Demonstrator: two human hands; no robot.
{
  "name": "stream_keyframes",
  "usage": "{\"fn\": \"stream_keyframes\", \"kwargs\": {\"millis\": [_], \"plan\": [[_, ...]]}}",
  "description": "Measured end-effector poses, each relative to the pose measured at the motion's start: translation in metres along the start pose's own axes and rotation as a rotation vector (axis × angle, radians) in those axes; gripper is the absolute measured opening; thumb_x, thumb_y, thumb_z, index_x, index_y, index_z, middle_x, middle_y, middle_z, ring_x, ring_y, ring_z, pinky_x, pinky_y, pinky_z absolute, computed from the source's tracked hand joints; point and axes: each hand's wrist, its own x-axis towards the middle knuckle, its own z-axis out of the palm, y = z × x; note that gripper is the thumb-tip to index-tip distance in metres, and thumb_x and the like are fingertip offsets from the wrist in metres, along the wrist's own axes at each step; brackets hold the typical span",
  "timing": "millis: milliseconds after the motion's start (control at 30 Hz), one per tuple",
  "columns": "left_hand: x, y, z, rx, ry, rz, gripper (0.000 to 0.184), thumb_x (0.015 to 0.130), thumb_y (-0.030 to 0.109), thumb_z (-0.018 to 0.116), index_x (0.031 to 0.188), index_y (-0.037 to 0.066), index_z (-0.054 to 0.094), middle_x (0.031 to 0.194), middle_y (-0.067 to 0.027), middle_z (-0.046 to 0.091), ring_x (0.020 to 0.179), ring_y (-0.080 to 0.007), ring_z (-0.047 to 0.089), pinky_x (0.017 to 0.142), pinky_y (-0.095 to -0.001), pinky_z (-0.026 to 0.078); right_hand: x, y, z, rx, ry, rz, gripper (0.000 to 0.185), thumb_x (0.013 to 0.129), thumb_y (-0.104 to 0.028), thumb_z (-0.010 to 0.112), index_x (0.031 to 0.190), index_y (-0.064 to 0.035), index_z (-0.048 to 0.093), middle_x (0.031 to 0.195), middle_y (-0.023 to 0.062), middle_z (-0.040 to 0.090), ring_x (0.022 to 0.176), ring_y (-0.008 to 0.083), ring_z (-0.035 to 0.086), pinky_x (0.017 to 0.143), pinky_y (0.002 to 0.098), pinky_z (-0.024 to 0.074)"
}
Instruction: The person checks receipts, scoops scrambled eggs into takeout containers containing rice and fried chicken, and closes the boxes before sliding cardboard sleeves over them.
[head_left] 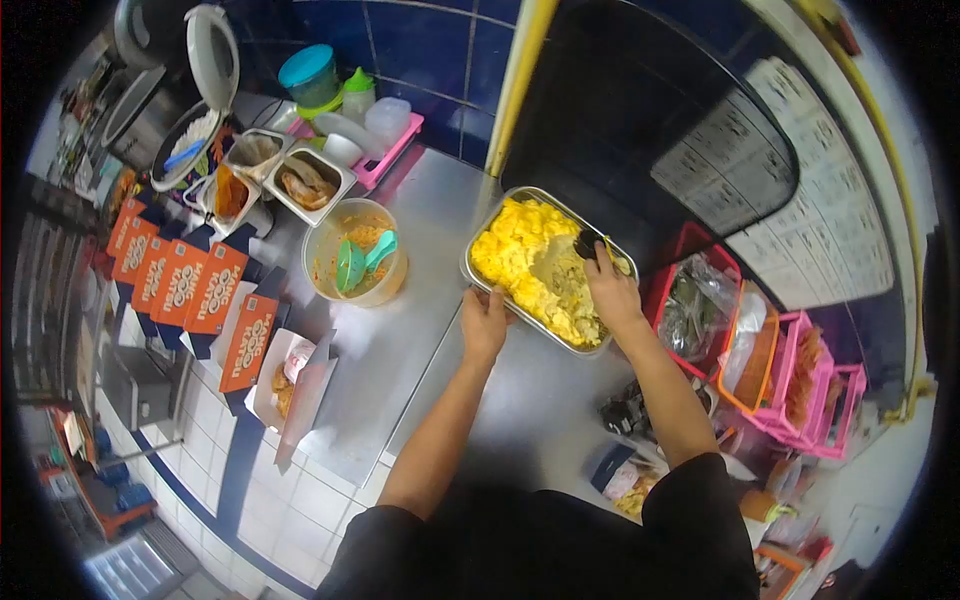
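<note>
A rectangular metal tray (pixel 467 262) sits on the steel counter in front of me. It holds fluffy yellow scrambled egg (pixel 518 240), with a paler, scraped-down area toward the right side. My left hand (pixel 484 322) grips the tray's near left rim, thumb on top and fingers partly hidden below the edge. Over the tray's right side, my right hand (pixel 611 287) is closed on a dark utensil (pixel 590 243). Only a black rounded part of that utensil shows above the egg, so its exact kind cannot be made out.
Left of the tray stands a clear tub (pixel 314 270) with orange-coloured food and green spoons. Orange printed boxes (pixel 250 340) line the counter's left edge, near metal food pans (pixel 308 180). Red (pixel 655 315) and pink baskets (pixel 800 415) stand at right. A yellow post (pixel 520 85) rises behind.
</note>
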Motion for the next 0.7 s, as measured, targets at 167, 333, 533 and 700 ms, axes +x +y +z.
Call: {"fn": "stream_keyframes", "kwargs": {"millis": [167,333,533,700], "plan": [[-0.004,0.004,0.003,-0.052,0.059,0.028,0.032,0.103,0.019,0.060,0.116,-0.008,0.048,0.095,-0.0148,0.062,0.074,-0.0218,0.071,0.061,-0.0340,0.064,-0.009,0.002,0.017,0.113,-0.167,-0.040,0.018,0.084,-0.004,0.062,0.102,-0.0023,0.057,0.138,0.0264,0.059,0.083,0.0363,0.075,0.071,0.0443,0.0625],[-0.004,0.004,0.003,-0.071,0.036,0.016,0.032,0.104,0.018,0.058,0.118,-0.009,0.045,0.098,-0.0154,0.062,0.078,-0.0227,0.072,0.064,-0.0343,0.066,-0.008,-0.024,0.007,0.445,-0.085,0.000,0.017,0.086,-0.006,0.064,0.101,-0.0003,0.059,0.126,0.0227,0.065,0.088,0.0398,0.072,0.076,0.0482,0.0598],[-0.002,0.000,0.003,-0.032,0.026,0.003,0.034,0.105,0.019,0.058,0.119,-0.009,0.044,0.102,-0.0161,0.061,0.081,-0.0232,0.072,0.065,-0.0343,0.066,0.003,0.009,-0.011,0.897,-0.341,-0.037,0.016,0.090,-0.011,0.071,0.092,-0.0003,0.060,0.074,0.0142,0.066,0.066,0.0275,0.067,0.061,0.0357,0.0524],[0.000,0.002,0.005,-0.055,0.040,-0.013,0.039,0.104,0.020,0.058,0.123,-0.011,0.043,0.108,-0.0183,0.059,0.087,-0.0246,0.071,0.066,-0.0360,0.066,-0.013,0.030,-0.008,1.472,-0.599,0.592,0.014,0.096,-0.011,0.072,0.091,-0.0045,0.061,0.069,-0.0012,0.060,0.049,0.0055,0.052,0.042,0.0236,0.0376]]}}
